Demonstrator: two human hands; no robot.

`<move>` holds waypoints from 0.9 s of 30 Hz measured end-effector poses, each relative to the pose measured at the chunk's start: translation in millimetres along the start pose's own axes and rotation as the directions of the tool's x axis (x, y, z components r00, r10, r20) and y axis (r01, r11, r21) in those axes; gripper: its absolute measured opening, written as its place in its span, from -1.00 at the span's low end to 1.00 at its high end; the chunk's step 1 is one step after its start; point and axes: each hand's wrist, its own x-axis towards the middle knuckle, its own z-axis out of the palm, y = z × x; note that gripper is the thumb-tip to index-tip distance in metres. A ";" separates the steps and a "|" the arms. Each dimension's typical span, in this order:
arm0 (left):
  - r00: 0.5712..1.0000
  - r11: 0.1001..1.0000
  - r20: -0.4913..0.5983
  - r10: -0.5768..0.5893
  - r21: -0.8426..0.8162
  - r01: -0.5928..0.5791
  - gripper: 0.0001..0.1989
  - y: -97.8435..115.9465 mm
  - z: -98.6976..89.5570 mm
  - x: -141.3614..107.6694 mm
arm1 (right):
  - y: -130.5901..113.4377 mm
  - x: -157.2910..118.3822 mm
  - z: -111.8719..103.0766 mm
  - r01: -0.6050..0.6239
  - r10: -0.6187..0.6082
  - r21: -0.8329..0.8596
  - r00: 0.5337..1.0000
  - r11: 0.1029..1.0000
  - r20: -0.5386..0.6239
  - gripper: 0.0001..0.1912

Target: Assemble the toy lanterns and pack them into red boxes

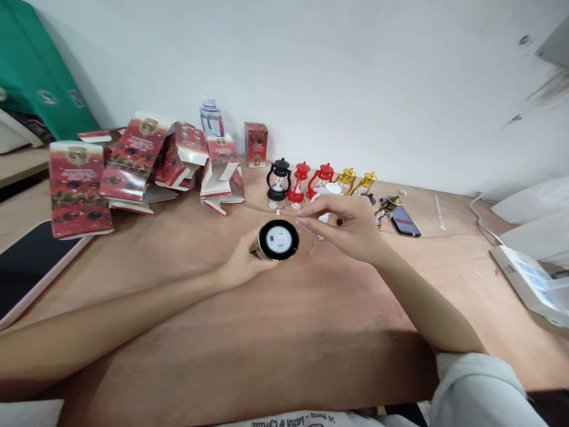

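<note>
My left hand (242, 261) is wrapped round a small lantern (279, 239), turned so that its black-rimmed underside with a white round centre faces me. Just right of it, my right hand (349, 226) is closed in a pinch, thumb against forefinger; whatever sits between the tips is too small to name. Under and beside that hand lie bent thin wires (315, 242) and small white pieces (278, 208). Behind stand a black lantern (278, 181), red lanterns (297, 182) and gold lanterns (347, 178). A dark bronze-coloured lantern (390, 205) leans to the right of my wrist.
Several opened red printed boxes (82, 190) crowd the left of the wooden table (275, 344). By the wall are a water bottle (211, 118) and an upright red box (256, 145). A phone (405, 220) lies right, a tablet (26, 267) left, and a white tray (524, 284) far right.
</note>
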 end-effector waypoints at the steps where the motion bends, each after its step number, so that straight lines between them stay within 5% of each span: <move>1: 0.999 0.999 0.023 0.041 -0.003 -0.041 -0.53 1.1 0.1 -0.6 | -4.2 -0.3 2.4 -0.053 0.056 0.094 0.998 0.994 -0.030 -0.95; 5: 0.992 0.994 0.070 0.108 -0.007 -0.108 -0.54 5.0 -1.0 -1.4 | -15.3 -0.9 10.0 -0.213 0.214 0.330 0.976 0.920 0.035 -0.99; 11: 0.988 0.989 0.078 0.133 0.049 -0.137 -0.62 2.6 -3.3 -2.1 | -17.1 -1.5 13.2 -0.290 0.276 0.364 0.957 0.885 0.092 -0.98; 27: 0.983 0.988 0.108 0.151 0.018 -0.154 -0.53 0.2 -1.3 -2.3 | -17.1 -4.9 16.9 -0.035 0.029 0.090 0.998 0.995 0.062 -0.93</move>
